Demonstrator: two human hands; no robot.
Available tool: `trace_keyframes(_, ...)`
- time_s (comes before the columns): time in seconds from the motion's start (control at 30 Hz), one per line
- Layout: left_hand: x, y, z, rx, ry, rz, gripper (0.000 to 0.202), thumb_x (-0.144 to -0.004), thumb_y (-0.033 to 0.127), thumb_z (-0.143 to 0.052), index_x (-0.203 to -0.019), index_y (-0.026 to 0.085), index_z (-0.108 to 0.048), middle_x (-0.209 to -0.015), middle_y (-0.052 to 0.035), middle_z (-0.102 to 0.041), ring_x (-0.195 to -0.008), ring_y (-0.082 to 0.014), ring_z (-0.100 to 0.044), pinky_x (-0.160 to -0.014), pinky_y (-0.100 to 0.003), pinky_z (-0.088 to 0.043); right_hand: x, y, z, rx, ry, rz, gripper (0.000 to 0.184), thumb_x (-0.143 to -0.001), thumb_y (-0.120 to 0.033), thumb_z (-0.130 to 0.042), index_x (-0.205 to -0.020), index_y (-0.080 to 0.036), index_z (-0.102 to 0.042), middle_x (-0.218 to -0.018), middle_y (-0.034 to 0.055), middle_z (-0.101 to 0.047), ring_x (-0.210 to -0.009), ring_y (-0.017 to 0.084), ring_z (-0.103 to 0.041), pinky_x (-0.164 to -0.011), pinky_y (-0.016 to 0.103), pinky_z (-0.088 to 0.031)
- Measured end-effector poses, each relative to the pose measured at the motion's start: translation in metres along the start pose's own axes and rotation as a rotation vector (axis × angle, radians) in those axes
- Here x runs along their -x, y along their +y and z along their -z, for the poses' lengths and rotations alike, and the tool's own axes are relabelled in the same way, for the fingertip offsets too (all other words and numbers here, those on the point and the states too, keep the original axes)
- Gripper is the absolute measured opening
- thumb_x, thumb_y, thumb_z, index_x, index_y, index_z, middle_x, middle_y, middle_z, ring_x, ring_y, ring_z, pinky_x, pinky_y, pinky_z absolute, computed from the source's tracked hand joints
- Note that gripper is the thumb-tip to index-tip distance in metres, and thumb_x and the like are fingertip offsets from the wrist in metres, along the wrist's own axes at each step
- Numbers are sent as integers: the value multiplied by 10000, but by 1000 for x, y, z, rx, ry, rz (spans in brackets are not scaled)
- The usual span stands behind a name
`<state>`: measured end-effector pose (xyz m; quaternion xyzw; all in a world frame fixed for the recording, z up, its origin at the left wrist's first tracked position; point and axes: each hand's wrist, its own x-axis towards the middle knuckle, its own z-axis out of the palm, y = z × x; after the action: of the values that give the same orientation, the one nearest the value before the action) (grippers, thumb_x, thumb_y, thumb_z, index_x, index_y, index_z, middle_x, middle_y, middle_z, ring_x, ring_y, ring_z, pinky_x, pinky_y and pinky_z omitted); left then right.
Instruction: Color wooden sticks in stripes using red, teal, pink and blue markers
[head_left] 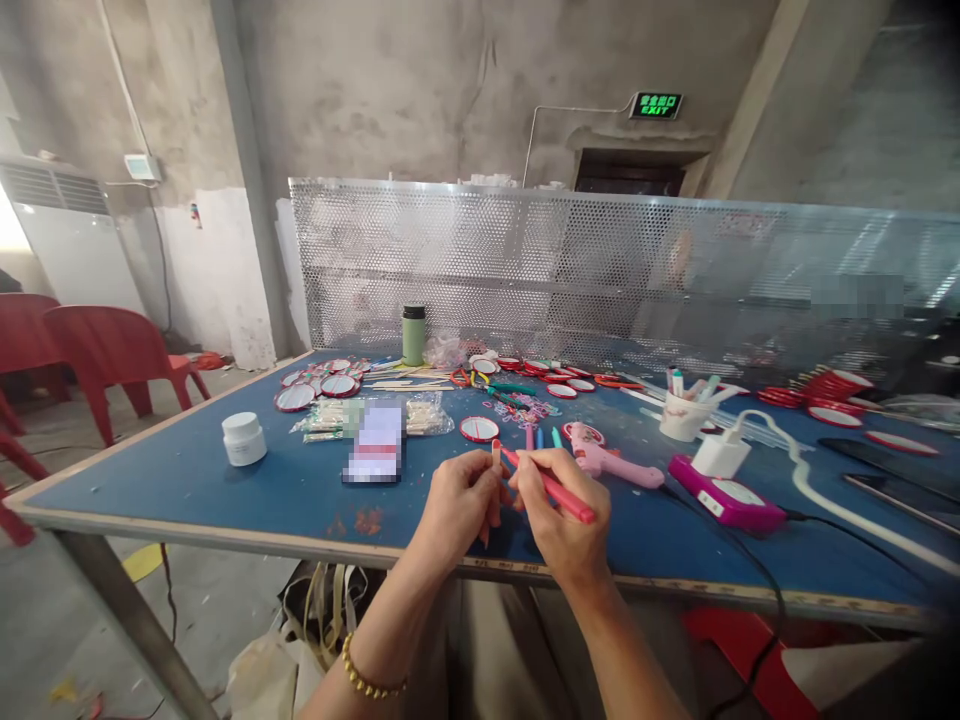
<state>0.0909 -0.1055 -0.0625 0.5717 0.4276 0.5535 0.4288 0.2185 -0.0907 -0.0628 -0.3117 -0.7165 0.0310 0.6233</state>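
Observation:
My right hand [559,510] is closed around a red marker pen [564,494], its tip pointing left. Just to its left, my left hand [457,500] pinches a small wooden stick with a red end [496,455], held upright. The pen tip meets the stick between the two hands, above the blue table's [187,480] near edge. A gold bead bracelet sits on my left wrist.
A pink glue gun [611,462], a magenta power strip with a white plug [724,495], a white cup of pens [686,412], a white jar [244,438], a green flask [413,335], packets of sticks and several round red badges lie on the table. Perforated metal screen behind; red chairs at left.

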Motion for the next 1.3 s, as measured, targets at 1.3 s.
trace_keyframes(1.3, -32, 15, 16, -53, -195, -34, 204, -822, 309, -541, -687, 157, -558, -582, -6, -605, -392, -85, -506, -323, -174, -416, 1, 1, 1, 29, 117, 20, 134, -933, -222, -566, -826, -187, -638, -674, -2, -684, -507, 107, -625, -514, 210, -489)
